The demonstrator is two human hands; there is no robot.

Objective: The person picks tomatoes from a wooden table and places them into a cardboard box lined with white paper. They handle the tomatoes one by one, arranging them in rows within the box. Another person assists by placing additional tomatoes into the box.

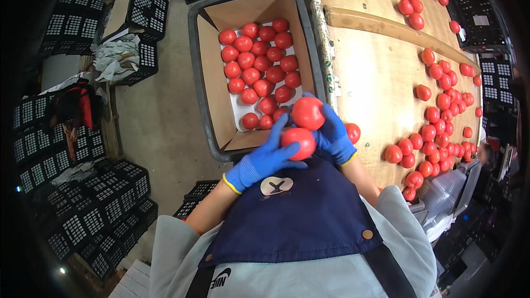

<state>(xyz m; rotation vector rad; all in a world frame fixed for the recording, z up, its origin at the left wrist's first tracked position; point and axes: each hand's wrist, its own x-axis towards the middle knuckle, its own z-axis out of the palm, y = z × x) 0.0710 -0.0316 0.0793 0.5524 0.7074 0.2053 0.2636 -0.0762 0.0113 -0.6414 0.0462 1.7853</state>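
Note:
In blue knit work gloves with yellow cuffs, both my hands are held close together over the near end of a lined crate. My left hand [265,161] grips a red tomato [299,144] from its left side. A second tomato [308,113], just beyond it, rests in my right hand [335,136], whose fingers wrap its right side. Below them stands the dark plastic crate [194,62], lined with brown paper [213,91]. Spaced tomatoes [250,76] lie on a white sheet at its bottom; my hands hide some at the near end.
To the right, a wooden table [372,78] with a raised divider [393,31] bears many loose tomatoes [443,101]. Clear plastic containers [445,190] stand at its near right. Stacked black crates [99,215] line the left, where a person in dark and red clothing [78,103] bends over.

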